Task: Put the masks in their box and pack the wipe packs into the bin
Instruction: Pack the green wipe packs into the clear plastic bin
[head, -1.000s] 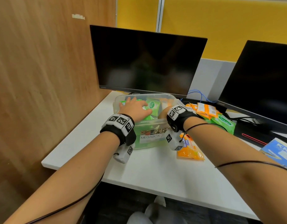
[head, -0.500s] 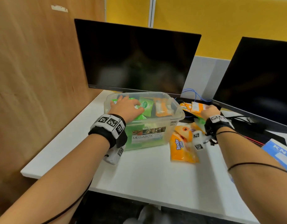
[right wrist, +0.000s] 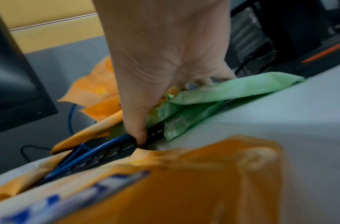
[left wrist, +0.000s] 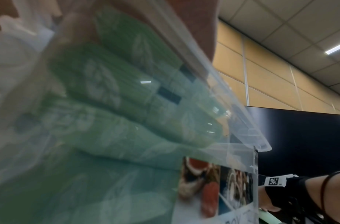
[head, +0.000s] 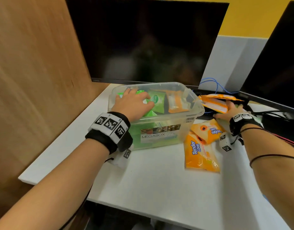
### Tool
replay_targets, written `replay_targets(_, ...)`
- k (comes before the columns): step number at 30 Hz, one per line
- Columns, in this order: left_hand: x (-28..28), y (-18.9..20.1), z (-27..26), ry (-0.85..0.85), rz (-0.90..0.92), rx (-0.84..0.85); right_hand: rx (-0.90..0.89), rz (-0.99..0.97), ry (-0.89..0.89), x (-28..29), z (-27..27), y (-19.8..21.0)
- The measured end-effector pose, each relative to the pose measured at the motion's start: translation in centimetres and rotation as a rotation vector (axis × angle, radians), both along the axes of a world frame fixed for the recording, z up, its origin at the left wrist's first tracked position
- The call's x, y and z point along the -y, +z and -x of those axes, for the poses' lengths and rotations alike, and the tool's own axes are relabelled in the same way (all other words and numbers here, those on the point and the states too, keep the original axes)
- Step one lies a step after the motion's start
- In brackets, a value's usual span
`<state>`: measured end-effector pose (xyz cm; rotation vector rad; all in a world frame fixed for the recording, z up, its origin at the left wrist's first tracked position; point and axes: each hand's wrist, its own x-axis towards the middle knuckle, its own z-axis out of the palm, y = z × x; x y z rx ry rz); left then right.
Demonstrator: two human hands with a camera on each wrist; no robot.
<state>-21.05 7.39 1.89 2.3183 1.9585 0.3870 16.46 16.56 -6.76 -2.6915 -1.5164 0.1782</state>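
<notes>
A clear plastic bin marked MEGABOX stands mid-desk and holds green wipe packs and an orange pack. My left hand lies on the green packs inside it, fingers spread toward the far left rim. To the right of the bin, my right hand grips an orange wipe pack and tilts it up off the pile. In the right wrist view the thumb is tucked under that pack beside a green pack. Two more orange packs lie on the desk.
A black monitor stands close behind the bin and a second one at the right. Blue cable and black leads run behind the pile. A wooden partition walls off the left. The white desk extends in front.
My right hand left the bin, reached right to the pile behind it and took hold of an orange pack, tipping it up. The left hand stayed on the green packs.
</notes>
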Motion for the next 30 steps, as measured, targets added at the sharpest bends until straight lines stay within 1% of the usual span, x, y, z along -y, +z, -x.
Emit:
replay_targets(1, -0.1, 0.0, 0.0, 0.000, 0.000, -0.002, 0.001, -0.012, 0.021, -0.7, -0.1, -0.2)
replay_targets(4, -0.1, 0.1, 0.0, -0.003, 0.002, -0.009, 0.059, 0.016, 0.010, -2.1, 0.0, -0.1)
replay_targets(5, -0.1, 0.1, -0.1, -0.003, 0.005, -0.013, 0.063, 0.029, 0.036, -2.6, -0.2, -0.2)
replay_targets(7, -0.1, 0.1, -0.1, -0.001, 0.009, -0.016, 0.022, 0.038, 0.070, -2.5, -0.3, 0.1)
replay_targets(9, -0.2, 0.1, -0.2, 0.001, 0.014, -0.013, -0.033, 0.058, 0.065, -2.4, -0.6, -0.1)
replay_targets(10, -0.2, 0.2, -0.1, 0.002, 0.016, -0.013, -0.015, 0.057, 0.059, -2.5, -0.6, -0.2)
replay_targets(13, -0.3, 0.2, -0.1, 0.005, 0.021, -0.017, 0.077, -0.029, 0.123, -2.6, -1.1, -1.0)
replay_targets(16, -0.5, 0.1, -0.1, 0.003, 0.021, -0.023, 0.075, -0.087, 0.190, -2.8, -1.3, -0.3)
replay_targets(19, -0.6, 0.0, -0.1, 0.004, 0.019, -0.022, 0.017, -0.153, 0.235, -1.8, -0.9, 0.8)
replay_targets(21, -0.7, -0.1, -0.1, 0.006, 0.020, -0.024, -0.136, -0.167, 0.245, -1.3, -0.5, 1.1)
replay_targets(23, -0.7, -0.1, -0.2, 0.005, 0.022, -0.025, -0.377, -0.248, 0.201, -0.9, -0.1, 1.9)
replay_targets(24, -0.7, 0.0, -0.2, 0.006, 0.023, -0.023, -0.498, -0.311, 0.137, -0.8, 0.0, 2.6)
replay_targets(25, -0.7, 0.1, -0.2, 0.007, 0.026, -0.019, -0.633, -0.370, 0.083, -0.6, 0.0, 3.3)
replay_targets(26, -0.5, 0.2, -0.2, 0.007, 0.027, -0.014, -0.803, -0.372, 0.050, -0.1, 0.1, 4.2)
replay_targets(27, -0.5, 0.2, -0.2, 0.007, 0.026, -0.010, -1.016, -0.328, 0.043, 0.1, 0.4, 4.7)
replay_targets(28, -0.5, 0.2, -0.1, 0.008, 0.027, -0.007, -1.190, -0.261, 0.040, 0.4, 0.8, 5.0)
replay_targets(29, -0.4, 0.3, -0.1, 0.007, 0.026, -0.004, -1.255, -0.192, 0.049, 0.7, 1.1, 5.4)
replay_targets(30, -0.3, 0.3, -0.1, 0.006, 0.024, -0.003, -1.194, -0.123, 0.069, 0.9, 1.5, 5.5)
